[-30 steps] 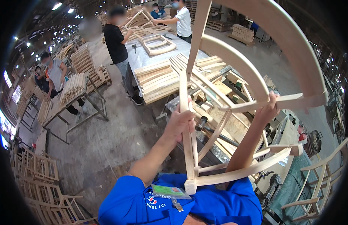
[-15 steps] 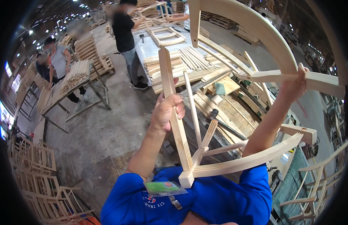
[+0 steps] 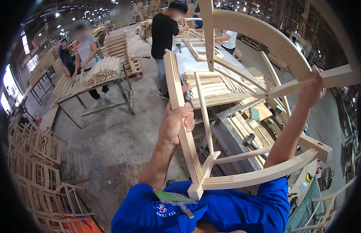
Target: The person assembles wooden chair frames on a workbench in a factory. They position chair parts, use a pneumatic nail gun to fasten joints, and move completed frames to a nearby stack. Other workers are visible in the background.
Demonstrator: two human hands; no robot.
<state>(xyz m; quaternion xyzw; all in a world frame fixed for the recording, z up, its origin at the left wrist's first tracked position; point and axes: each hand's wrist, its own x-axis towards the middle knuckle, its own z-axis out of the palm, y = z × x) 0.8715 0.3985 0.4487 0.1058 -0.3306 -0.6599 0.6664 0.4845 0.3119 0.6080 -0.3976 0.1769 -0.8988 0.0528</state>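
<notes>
Left hand: your left hand [image 3: 176,122] wraps firmly round the straight post [image 3: 174,83], near mid-length.
Post's long axis: runs from the corner block [image 3: 195,191], just beside your blue shirt [image 3: 238,202], outward and slightly left to its grooved end.
Corner block: lies nearer your left hand; the lower curved rail [image 3: 266,173] sweeps right from it, crossing before your right sleeve.
Right hand: your right hand [image 3: 312,87] clasps the cross rail [image 3: 340,77] beside the arched rail [image 3: 262,32], farther out and rightward.
Cross rail's axis: runs left to right, rising rightward in view.
Gap: the post's grooved end appears apart from the upper upright [image 3: 208,39]; you cannot tell whether both frame parts connect elsewhere.
</notes>
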